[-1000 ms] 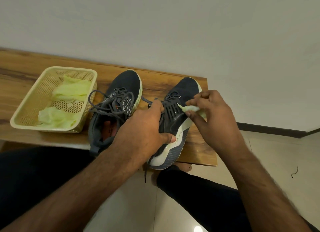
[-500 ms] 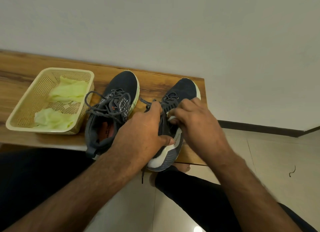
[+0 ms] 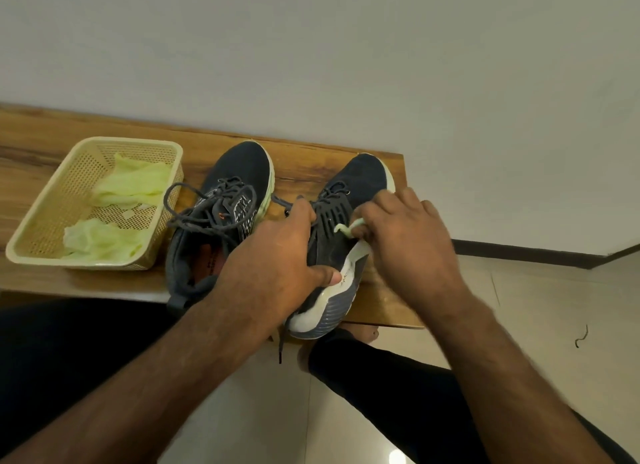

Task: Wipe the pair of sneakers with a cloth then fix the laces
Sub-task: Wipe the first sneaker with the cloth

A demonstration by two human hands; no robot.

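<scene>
Two dark blue sneakers with pale soles lie on a wooden bench [image 3: 31,173]. The left sneaker [image 3: 239,173] rests flat, its grey laces [image 3: 194,200] loose. The right sneaker [image 3: 363,176] is tilted onto its side, heel over the bench's front edge. My left hand [image 3: 273,266] grips it around the opening and heel, thumb on the white sole. My right hand [image 3: 405,242] presses a small pale green cloth [image 3: 343,228] against the shoe's outer side; most of the cloth is hidden under the fingers.
A cream plastic basket [image 3: 41,221] holding pale green cloths [image 3: 104,242] stands on the bench at the left, next to the left sneaker. A wall rises right behind the bench. Tiled floor and my dark-trousered legs [image 3: 398,394] lie below.
My right hand has slid with the cloth along the right sneaker's side, first toward the heel, now back toward the middle. My left hand has kept its grip.
</scene>
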